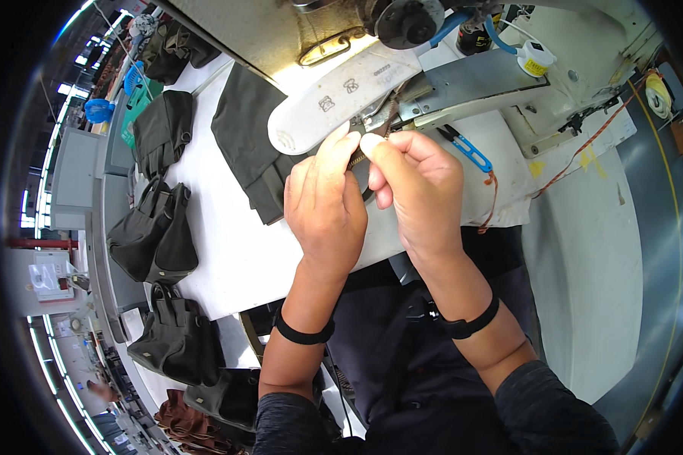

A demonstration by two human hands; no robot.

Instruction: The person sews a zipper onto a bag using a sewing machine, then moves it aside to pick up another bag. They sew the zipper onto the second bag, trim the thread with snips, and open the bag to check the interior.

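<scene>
A dark green fabric piece [253,136] lies on the white table, partly beneath the sewing machine's pale rounded cover [341,102]. My left hand [325,201] is closed along its edge, fingers together and fingertips close to the machine's needle area. A short stretch of zipper [357,158] shows between my two hands. My right hand [425,182] is closed in a pinch beside it, thumb against the curled fingers; what it pinches is hidden. Just right of that hand lie blue-handled thread snips [469,149] with an orange cord.
Several dark green bags [155,231] stand along the left side, with brown leather pieces [190,418] at the lower left. The sewing machine's arm [486,95] spans the top right. A small white bottle [535,58] and blue tubes are attached there.
</scene>
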